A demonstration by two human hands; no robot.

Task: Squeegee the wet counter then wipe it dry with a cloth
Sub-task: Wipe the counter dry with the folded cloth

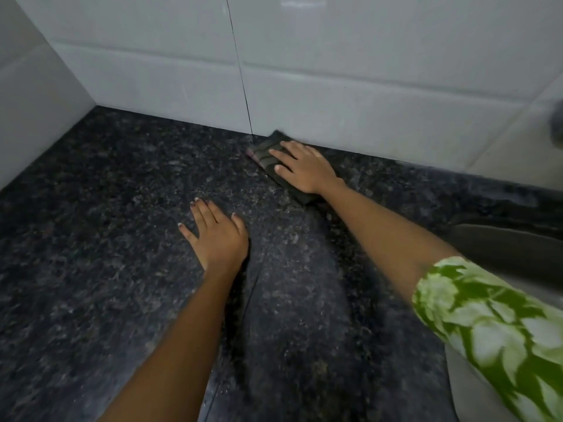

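Right hand (304, 167), fingers flat, presses folded dark cloth (268, 156) onto desk (91, 239) against tiled wall (335, 102): drying stroke. Left hand (217, 236), fingers spread, rests nearer body, likely bracing. No squeegee visible.

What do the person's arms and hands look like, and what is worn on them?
The left hand has dark-painted nails with pale tips, and its forearm is bare. The right hand has a bare forearm; a short green sleeve with a white leaf print covers the upper arm.
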